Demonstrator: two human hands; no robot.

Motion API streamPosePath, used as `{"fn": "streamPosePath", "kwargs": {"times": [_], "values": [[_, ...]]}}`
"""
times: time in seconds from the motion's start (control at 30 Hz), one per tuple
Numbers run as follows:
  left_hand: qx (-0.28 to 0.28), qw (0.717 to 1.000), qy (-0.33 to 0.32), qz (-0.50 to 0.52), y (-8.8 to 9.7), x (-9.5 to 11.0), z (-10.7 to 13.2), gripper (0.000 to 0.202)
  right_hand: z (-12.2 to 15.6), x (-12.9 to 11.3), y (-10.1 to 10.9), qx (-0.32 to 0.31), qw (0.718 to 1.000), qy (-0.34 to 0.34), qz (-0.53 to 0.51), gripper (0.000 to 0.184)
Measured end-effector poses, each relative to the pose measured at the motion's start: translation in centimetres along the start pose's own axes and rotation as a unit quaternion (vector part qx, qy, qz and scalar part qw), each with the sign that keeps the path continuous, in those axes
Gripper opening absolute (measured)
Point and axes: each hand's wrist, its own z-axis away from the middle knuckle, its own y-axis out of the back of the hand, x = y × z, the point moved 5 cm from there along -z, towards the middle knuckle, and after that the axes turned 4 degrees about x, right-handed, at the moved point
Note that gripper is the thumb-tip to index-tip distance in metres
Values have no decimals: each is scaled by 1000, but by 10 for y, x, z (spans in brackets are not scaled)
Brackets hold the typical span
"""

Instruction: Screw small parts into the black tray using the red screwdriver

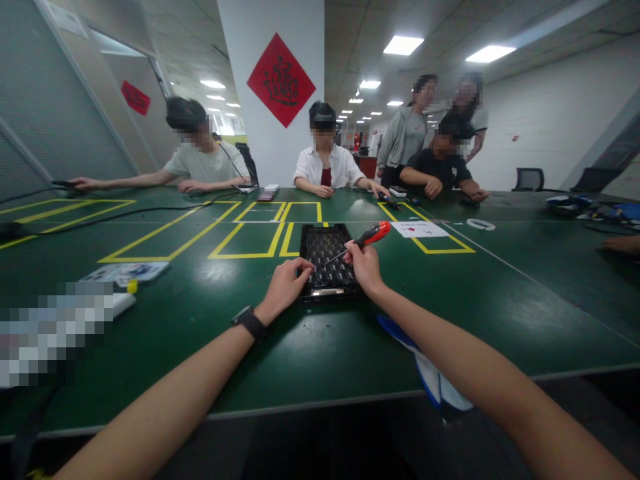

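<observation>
A black rectangular case (pixel 327 239) lies on the green table, its inside covered with rows of small shiny pieces. My right hand (pixel 367 270) grips a screwdriver (pixel 373 235) with a red and black handle. Its thin shaft slants down to the left, over the case. At the case's left side, my left hand (pixel 286 288) has its thumb and fingertips drawn together near the screwdriver's tip. Anything between those fingertips is too small to make out. A pale label or strip (pixel 327 291) shows along the case's near edge.
Blue and white gloves (pixel 440 380) hang at the table's near edge under my right forearm. A paper sheet (pixel 420 229) and a white tape ring (pixel 481 225) lie beyond. Yellow tape (pixel 245 255) marks the table (pixel 500 313). Several people sit or stand opposite.
</observation>
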Motion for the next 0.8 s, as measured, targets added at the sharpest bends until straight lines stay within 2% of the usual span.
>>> {"fn": "streamPosePath", "kwargs": {"times": [0.3,0.43,0.57,0.8], "values": [[-5,998,-9,56,0,7,1,18,-4,3,3,26,995,-69,-67,30],[-29,994,-12,102,-1,11,1,24,-2,-3,2,8,995,-57,-77,31],[-50,991,-12,123,-1,14,1,21,-1,-3,2,5,996,-48,-78,33],[-42,994,-14,100,-1,12,1,20,-1,-3,3,6,996,-42,-76,33]]}}
